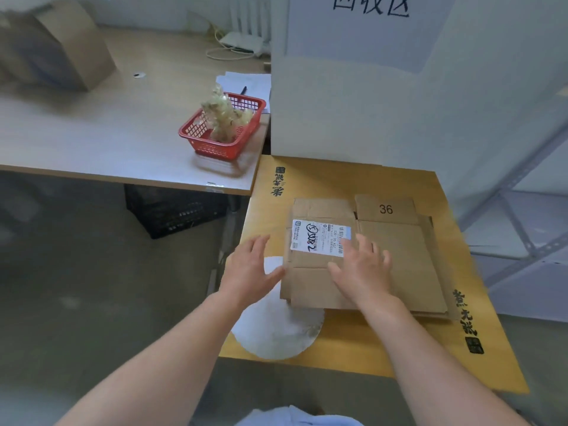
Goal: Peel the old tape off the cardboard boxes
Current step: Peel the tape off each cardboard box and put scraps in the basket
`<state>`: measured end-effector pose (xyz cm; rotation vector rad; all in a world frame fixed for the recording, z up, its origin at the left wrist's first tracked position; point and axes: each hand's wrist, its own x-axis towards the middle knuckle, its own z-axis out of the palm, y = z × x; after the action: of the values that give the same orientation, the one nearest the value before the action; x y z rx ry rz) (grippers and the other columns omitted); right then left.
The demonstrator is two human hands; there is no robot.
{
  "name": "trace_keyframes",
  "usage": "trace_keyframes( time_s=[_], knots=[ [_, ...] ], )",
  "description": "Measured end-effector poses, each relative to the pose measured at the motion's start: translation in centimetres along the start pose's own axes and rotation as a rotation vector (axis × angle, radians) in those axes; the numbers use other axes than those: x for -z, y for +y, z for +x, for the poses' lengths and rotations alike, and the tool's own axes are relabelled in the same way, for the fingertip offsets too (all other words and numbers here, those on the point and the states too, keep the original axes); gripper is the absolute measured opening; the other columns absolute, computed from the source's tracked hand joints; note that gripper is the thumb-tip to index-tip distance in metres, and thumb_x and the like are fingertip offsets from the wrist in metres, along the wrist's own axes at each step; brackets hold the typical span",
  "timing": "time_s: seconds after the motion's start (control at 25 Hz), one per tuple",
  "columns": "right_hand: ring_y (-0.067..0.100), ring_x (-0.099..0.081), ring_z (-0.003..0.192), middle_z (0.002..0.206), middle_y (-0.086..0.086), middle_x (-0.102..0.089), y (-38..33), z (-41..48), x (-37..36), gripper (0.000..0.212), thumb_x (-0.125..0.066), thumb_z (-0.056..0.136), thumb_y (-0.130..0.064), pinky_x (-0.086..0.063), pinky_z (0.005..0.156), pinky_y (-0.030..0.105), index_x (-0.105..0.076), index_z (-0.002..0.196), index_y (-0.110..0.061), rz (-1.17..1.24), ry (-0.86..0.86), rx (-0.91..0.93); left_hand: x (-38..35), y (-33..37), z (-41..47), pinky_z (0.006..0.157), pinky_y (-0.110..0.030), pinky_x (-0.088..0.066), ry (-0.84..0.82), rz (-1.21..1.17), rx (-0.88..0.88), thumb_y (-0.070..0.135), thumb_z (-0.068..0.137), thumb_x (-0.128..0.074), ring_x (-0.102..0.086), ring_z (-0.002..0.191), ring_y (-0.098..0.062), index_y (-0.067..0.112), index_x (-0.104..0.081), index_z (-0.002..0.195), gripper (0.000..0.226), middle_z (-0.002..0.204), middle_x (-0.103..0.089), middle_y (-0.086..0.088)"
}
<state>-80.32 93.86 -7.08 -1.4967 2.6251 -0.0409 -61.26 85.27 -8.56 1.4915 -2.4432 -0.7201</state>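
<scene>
Flattened cardboard boxes (399, 256) lie stacked on the yellow printed board (338, 179), toward its right edge. Right hand (364, 272): fingers spread, palm down on the top box, fingertips at the right end of the shipping label (316, 238). Left hand (249, 269): spread at the stack's left edge; contact unclear. Red basket (215, 146) of crumpled clear tape (221, 115) sits at the near right corner of the counter (107, 133).

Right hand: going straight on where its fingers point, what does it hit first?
Probably the shipping label: the right hand is open over the flattened cardboard box, fingers pointing away from the person, index fingertip at the label's right end. Beyond that, the flap marked 36. Depth unclear.
</scene>
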Motion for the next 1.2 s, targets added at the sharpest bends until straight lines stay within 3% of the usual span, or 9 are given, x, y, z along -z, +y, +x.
trace_keyframes(
  time_s=[0.16,0.36,0.56,0.88,1.08,1.2],
  knots=[
    [0.023,-0.037,0.128,0.140,0.004,-0.042,-9.2,-1.4,0.8,0.044,-0.046,0.091,-0.038,-0.024,0.106,0.040,-0.047,0.132,-0.023,0.016,0.114,0.152,4.8,-7.8,-2.8,0.108,-0.034,-0.027,0.102,0.062,0.073,0.051,0.091,-0.052,-0.033,0.135,-0.017,0.022,-0.030,0.147,0.067,0.149,-0.038,0.003],
    [0.021,-0.052,0.105,0.113,0.000,-0.057,-21.9,-2.2,0.4,0.033,-0.041,0.093,-0.034,-0.035,0.088,0.034,-0.055,0.120,-0.021,0.015,0.069,0.350,9.9,-17.9,-5.6,0.099,-0.030,-0.034,0.174,0.124,0.181,0.048,0.094,-0.046,-0.048,0.120,-0.016,0.025,-0.041,0.140,0.051,0.131,-0.054,0.005],
    [0.019,-0.056,0.097,0.105,-0.002,-0.061,-32.3,-3.4,-0.8,0.031,-0.040,0.093,-0.034,-0.035,0.084,0.033,-0.059,0.114,-0.021,-0.010,0.102,0.478,14.5,-26.4,-8.5,0.092,-0.030,-0.039,0.260,0.133,0.310,0.047,0.094,-0.048,-0.053,0.108,-0.015,0.026,-0.050,0.130,0.042,0.114,-0.061,0.007],
    [0.019,-0.060,0.092,0.106,-0.001,-0.062,-44.1,-2.5,-0.7,0.030,-0.040,0.095,-0.035,-0.045,0.081,0.033,-0.058,0.113,-0.020,0.065,0.070,0.674,20.1,-34.0,-9.4,0.089,-0.028,-0.037,0.390,0.105,0.476,0.046,0.095,-0.048,-0.052,0.106,-0.014,0.026,-0.053,0.124,0.037,0.110,-0.060,0.009],
    [0.017,-0.061,0.084,0.101,-0.004,-0.061,-49.7,0.7,-0.7,0.026,-0.040,0.095,-0.036,-0.052,0.070,0.032,-0.058,0.109,-0.023,0.125,0.014,0.700,23.0,-37.9,-7.4,0.085,-0.028,-0.040,0.415,0.073,0.521,0.044,0.094,-0.051,-0.054,0.103,-0.013,0.024,-0.057,0.120,0.033,0.106,-0.061,0.009],
    [0.017,-0.061,0.079,0.095,-0.004,-0.062,-54.4,4.0,-0.9,0.025,-0.042,0.095,-0.036,-0.046,0.062,0.028,-0.059,0.106,-0.023,0.141,0.027,0.767,25.1,-41.4,-4.6,0.086,-0.027,-0.041,0.433,0.099,0.553,0.044,0.094,-0.049,-0.055,0.103,-0.011,0.026,-0.056,0.121,0.033,0.107,-0.061,0.011]
  ],
)
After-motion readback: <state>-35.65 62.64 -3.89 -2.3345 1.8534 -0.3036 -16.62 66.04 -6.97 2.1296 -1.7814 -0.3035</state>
